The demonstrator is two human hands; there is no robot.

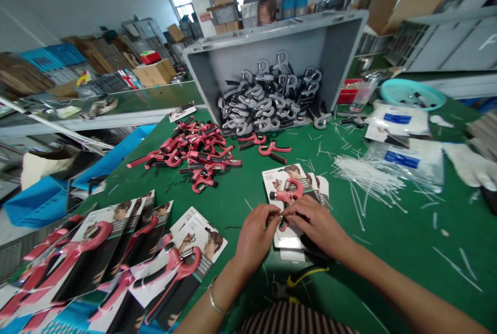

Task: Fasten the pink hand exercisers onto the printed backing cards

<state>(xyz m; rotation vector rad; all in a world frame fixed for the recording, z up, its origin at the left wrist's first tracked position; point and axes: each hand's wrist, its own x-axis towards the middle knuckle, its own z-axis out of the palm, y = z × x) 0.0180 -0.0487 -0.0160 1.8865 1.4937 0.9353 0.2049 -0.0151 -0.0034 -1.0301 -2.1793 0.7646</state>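
Observation:
A red hand grip strengthener with black handle sleeves and a metal spring lies on a printed backing card in front of me. More cards are stacked beneath it. My left hand and my right hand meet over the strengthener's lower handle, fingertips pinched close together. Whatever sits between the fingertips is too small and covered to make out. To the right of my hands lies a pile of thin white cable ties. Yellow-handled pliers rest on the table near my body.
A grey crate tipped toward me holds many grey grip strengtheners. Loose red ones are heaped left of centre. Carded red strengtheners pile up at front left. Plastic bags, a turquoise basin and a white glove are at right.

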